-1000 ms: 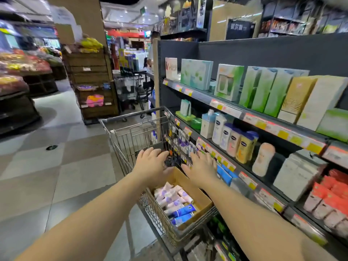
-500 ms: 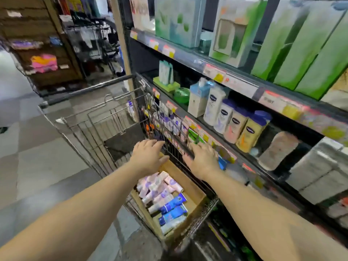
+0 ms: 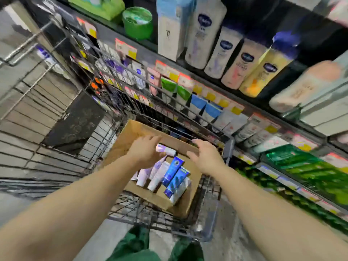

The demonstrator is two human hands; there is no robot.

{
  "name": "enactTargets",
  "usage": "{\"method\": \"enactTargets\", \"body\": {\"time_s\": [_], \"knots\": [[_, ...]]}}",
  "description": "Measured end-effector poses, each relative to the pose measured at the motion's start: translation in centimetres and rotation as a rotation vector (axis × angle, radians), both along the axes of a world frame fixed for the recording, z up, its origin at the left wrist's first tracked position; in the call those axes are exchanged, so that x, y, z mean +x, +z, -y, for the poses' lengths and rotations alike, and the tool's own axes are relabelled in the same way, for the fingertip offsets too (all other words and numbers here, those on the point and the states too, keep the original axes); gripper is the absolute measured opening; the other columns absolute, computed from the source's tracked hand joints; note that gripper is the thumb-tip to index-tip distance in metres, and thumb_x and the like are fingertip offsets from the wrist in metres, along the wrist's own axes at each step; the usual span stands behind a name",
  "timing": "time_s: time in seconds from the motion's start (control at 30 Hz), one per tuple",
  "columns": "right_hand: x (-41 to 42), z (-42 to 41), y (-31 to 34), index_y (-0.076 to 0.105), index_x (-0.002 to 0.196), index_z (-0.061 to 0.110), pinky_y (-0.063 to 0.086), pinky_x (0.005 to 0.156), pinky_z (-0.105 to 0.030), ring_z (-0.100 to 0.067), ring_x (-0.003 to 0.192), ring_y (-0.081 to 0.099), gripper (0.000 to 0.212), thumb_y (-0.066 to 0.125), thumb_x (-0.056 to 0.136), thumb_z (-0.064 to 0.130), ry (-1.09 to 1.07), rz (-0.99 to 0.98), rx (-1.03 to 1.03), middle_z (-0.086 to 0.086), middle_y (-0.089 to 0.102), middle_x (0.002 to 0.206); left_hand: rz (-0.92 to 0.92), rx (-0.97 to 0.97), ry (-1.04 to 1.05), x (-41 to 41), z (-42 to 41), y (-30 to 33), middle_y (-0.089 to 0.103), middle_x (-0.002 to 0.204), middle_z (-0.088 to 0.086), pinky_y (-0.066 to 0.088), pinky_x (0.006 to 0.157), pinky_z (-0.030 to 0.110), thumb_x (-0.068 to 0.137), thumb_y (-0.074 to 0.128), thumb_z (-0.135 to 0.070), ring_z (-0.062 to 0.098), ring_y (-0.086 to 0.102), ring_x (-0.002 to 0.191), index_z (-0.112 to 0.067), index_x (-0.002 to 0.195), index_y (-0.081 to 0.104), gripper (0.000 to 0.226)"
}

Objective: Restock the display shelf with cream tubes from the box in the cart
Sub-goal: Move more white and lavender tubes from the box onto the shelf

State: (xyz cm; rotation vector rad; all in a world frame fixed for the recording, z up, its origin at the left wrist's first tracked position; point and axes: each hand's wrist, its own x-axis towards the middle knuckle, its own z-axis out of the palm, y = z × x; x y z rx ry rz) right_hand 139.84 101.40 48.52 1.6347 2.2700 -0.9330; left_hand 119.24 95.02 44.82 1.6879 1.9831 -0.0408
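We looked down into a wire cart [image 3: 62, 117] parked right against the display shelf [image 3: 243, 102]. A cardboard box [image 3: 130, 134] sat in the near right corner of the cart, open at the top. Inside it lay a loose pile of cream tubes [image 3: 160, 174], white and lilac ones to the left, two blue tubes [image 3: 174, 176] to the right, all lying flat or leaning on each other.

Left hand [image 3: 145, 153] was over the box, fingers curled round a white tube with a lilac end [image 3: 166, 150], which stuck out sideways from the fingers just above the pile. Right hand [image 3: 205, 157] hovered over the box's right edge, fingers spread and relaxed, holding nothing, near the cart's rim but we could not tell whether it touched it.

The shelf ran along the right of the cart. On the tier level with the cart's top stood rows of upright tubes, green-capped [image 3: 176, 91] and blue-capped [image 3: 205, 108], behind a strip of orange and yellow price tags [image 3: 169, 72]. The tier above carried tall lotion bottles [image 3: 231, 51] with dark blue caps and a green round jar [image 3: 137, 21]. The lower tier held green packs [image 3: 308, 166], blurred. Green trouser legs [image 3: 150, 245] showed at the bottom edge. A dark mat [image 3: 75, 125] lay in the cart's bottom, left of the box.
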Motion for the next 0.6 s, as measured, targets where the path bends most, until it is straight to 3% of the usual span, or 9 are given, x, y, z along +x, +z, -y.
{"method": "enactTargets", "body": {"time_s": [0.17, 0.33, 0.53, 0.6], "knots": [[0.0, 0.7, -4.0, 0.043, 0.142, 0.016, 0.035, 0.106, -0.032, -0.028, 0.13, 0.044, 0.05, 0.053, 0.096, 0.033, -0.068, 0.031, -0.068, -0.011, 0.049, 0.142, 0.099, -0.166, -0.024, 0.9, 1.8, -6.4, 0.05, 0.141, 0.01, 0.038, 0.104, 0.036, 0.089, 0.057, -0.052, 0.03, 0.046, 0.128, -0.023, 0.145, 0.037, 0.066], [0.5, 1.0, -8.4, 0.041, 0.143, 0.017, 0.036, 0.103, -0.034, -0.031, 0.129, 0.044, 0.047, 0.049, 0.098, 0.028, -0.095, 0.076, -0.125, -0.015, 0.047, 0.141, 0.217, -0.338, -0.038, 3.6, 3.5, -11.5, 0.051, 0.141, 0.009, 0.039, 0.1, 0.035, 0.089, 0.059, -0.047, 0.029, 0.046, 0.129, -0.022, 0.146, 0.036, 0.066], [0.2, 1.3, -11.9, 0.042, 0.141, 0.021, 0.035, 0.094, -0.03, -0.028, 0.129, 0.044, 0.046, 0.053, 0.097, 0.023, -0.069, 0.062, -0.143, -0.01, 0.048, 0.138, 0.318, -0.489, -0.006, 7.0, 5.0, -15.0, 0.058, 0.132, 0.01, 0.04, 0.095, 0.029, 0.09, 0.062, -0.032, 0.026, 0.055, 0.119, -0.014, 0.136, 0.047, 0.052], [0.1, 1.5, -12.7, 0.043, 0.141, 0.02, 0.034, 0.094, -0.03, -0.028, 0.128, 0.044, 0.047, 0.054, 0.096, 0.023, -0.06, 0.042, -0.146, -0.01, 0.047, 0.138, 0.354, -0.539, 0.025, 7.9, 5.5, -15.9, 0.063, 0.123, 0.007, 0.039, 0.091, 0.027, 0.088, 0.063, -0.035, 0.026, 0.058, 0.113, -0.015, 0.129, 0.052, 0.048]]}}
